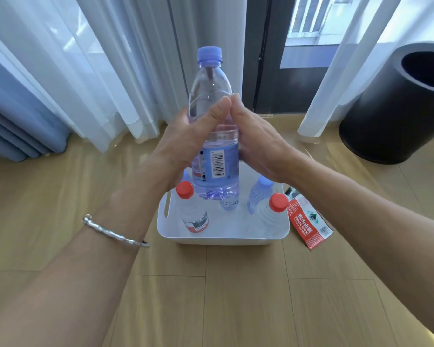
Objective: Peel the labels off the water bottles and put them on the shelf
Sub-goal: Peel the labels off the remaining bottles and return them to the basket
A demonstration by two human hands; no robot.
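**Item:** clear plastic water bottle (211,96) with a pale blue screw cap, apparently full. It is held upright in the air above a white plastic tub (223,240) that stands on the wooden floor. A blue printed label (227,159) wraps its lower half, barcode towards the camera, not yet peeled.

**Handling, as judged:** fairly heavy with water. The wall is thin and gives under a squeeze, and the bare plastic above the label is smooth and rather slippery. Best held at the shoulder or base with one hand, leaving the label's seam free for the other to pick at.

**Grip:** the left hand (183,136) wraps the bottle from the left, thumb laid across the front. The right hand (258,146) clasps it from the right, its thumb slanting up to meet the left thumb tip above the label. The other fingers lie behind the bottle, hidden. The label sits below both thumbs, between the palms.

**Also in tub:** labelled red-capped bottle (194,214); bare red-capped bottle (271,214).

**Beside tub:** peeled red label (308,224).
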